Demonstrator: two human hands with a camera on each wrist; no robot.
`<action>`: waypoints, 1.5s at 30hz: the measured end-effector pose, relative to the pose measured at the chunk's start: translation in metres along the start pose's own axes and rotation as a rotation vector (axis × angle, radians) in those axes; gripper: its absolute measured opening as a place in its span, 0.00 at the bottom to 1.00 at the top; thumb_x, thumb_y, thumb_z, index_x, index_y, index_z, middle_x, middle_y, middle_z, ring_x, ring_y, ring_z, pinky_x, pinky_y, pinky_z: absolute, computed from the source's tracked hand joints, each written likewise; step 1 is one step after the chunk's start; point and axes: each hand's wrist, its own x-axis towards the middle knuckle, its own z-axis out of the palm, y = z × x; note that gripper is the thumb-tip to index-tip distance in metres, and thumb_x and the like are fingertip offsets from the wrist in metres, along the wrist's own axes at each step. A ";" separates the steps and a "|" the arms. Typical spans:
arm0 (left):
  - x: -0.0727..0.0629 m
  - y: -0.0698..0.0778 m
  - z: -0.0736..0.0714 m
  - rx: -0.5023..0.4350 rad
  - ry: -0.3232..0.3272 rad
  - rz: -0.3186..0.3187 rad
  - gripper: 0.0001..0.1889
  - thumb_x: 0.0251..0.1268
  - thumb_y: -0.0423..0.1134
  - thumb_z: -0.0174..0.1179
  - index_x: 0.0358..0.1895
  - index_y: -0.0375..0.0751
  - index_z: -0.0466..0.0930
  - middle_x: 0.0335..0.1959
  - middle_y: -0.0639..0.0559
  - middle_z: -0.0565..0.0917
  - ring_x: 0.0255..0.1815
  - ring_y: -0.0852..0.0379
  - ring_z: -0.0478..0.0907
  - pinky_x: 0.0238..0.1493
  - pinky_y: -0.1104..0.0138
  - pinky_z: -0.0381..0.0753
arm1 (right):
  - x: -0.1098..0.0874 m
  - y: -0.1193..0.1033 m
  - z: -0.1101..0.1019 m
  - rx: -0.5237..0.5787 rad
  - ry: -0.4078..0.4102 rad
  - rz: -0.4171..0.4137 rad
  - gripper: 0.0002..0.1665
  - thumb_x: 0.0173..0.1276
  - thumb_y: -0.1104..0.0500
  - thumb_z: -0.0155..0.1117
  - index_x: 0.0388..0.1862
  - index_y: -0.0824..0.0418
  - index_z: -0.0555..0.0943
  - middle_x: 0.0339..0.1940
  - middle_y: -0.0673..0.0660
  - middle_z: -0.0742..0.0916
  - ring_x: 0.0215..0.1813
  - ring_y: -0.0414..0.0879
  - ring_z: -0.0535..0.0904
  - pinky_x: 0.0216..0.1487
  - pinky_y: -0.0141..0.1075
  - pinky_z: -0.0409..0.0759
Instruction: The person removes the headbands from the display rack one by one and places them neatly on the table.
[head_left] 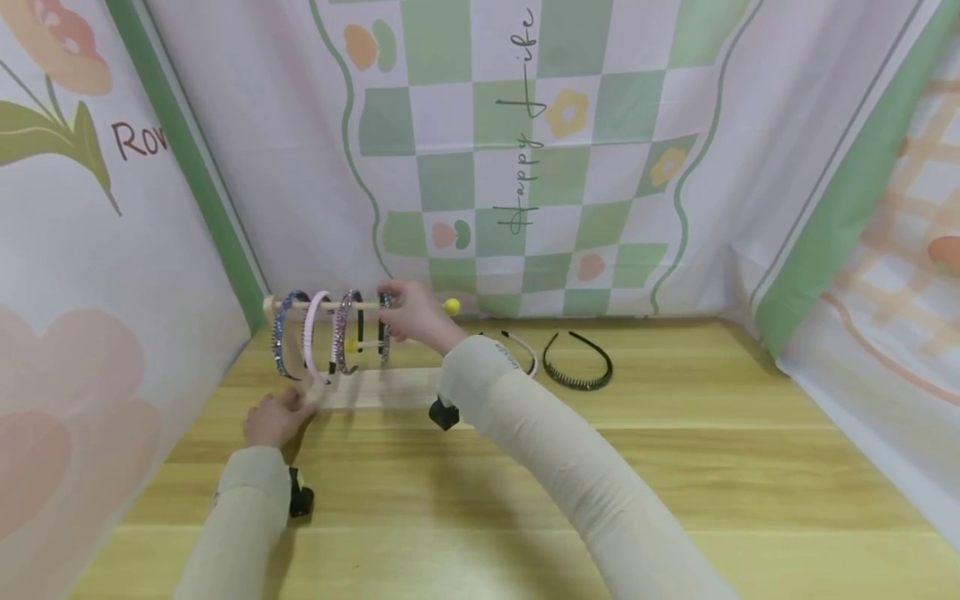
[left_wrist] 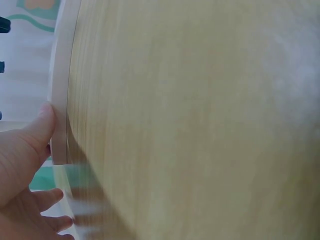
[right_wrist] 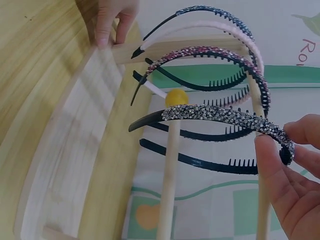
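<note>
A wooden headband stand (head_left: 382, 392) sits on the table at left, with headbands hanging from its upper rod. My right hand (head_left: 416, 315) pinches a silver glittery headband (right_wrist: 205, 114) at its curved top, beside the upper rod. Farther left along that rod hang a pinkish-red glitter headband (head_left: 343, 337), a pale pink one (head_left: 308, 333) and a blue glitter one (head_left: 279, 333). My left hand (head_left: 273, 417) grips the left end of the stand's base, its thumb against the board's edge in the left wrist view. Black toothed headbands (right_wrist: 210, 165) hang behind the silver one.
On the table right of the stand lie a black toothed headband (head_left: 577, 383) and a pale headband (head_left: 531, 358), partly hidden by my right sleeve. A yellow ball (head_left: 452, 307) caps the upper rod's right end. Printed curtains (head_left: 525, 125) enclose the table.
</note>
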 end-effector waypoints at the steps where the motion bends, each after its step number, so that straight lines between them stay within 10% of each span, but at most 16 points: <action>1: 0.000 0.000 0.000 0.004 0.001 0.002 0.37 0.64 0.60 0.49 0.67 0.35 0.58 0.62 0.25 0.61 0.57 0.23 0.57 0.55 0.37 0.54 | 0.000 -0.001 -0.001 0.004 0.002 -0.001 0.28 0.64 0.65 0.60 0.64 0.59 0.69 0.57 0.59 0.76 0.26 0.47 0.79 0.29 0.35 0.81; 45: -0.003 0.001 -0.003 0.009 -0.012 0.000 0.38 0.63 0.62 0.49 0.68 0.38 0.57 0.63 0.22 0.55 0.57 0.20 0.54 0.55 0.36 0.54 | -0.022 -0.002 -0.093 0.081 0.143 -0.037 0.29 0.63 0.67 0.57 0.64 0.58 0.68 0.63 0.55 0.71 0.29 0.50 0.79 0.31 0.37 0.82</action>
